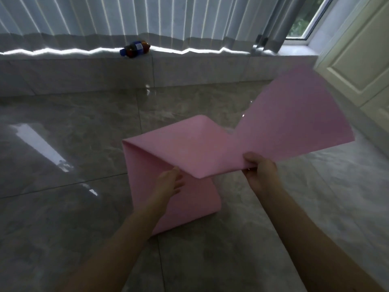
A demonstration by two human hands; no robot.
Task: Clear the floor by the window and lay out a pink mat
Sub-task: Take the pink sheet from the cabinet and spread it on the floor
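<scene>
A pink mat (202, 144) hangs in the air above the grey tiled floor (63, 144), partly folded and twisted. One panel fans out up and to the right, another droops down below my hands. My right hand (260, 173) grips the mat's near edge, thumb on top. My left hand (168, 182) lies against the lower folded panel with its fingers stretched out under the fold.
A dark drink bottle with a blue cap (134, 49) lies on its side on the stone window ledge (84, 68) under the grey curtains (126, 17). A white panelled cabinet (357, 66) stands at the right.
</scene>
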